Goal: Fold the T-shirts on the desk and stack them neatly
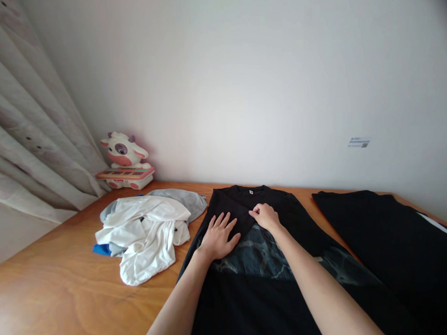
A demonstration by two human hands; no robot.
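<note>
A black shirt (250,303) with a dark marbled band across its chest lies spread on the wooden table, collar toward the wall. My left hand (217,236) rests flat on its upper left part, fingers spread. Over the upper middle, my right hand (265,217) has its fingers pinched on the black cloth at the edge of a folded-over sleeve. The shirt's other sleeve stretches out to the right, partly behind my right forearm.
Crumpled white, grey and blue clothes (152,228) lie on the table (66,285) at left. A cow-shaped toy keyboard (126,163) stands behind them, near a curtain (27,111). More black clothing (379,230) lies at right. A wall (242,88) rises behind.
</note>
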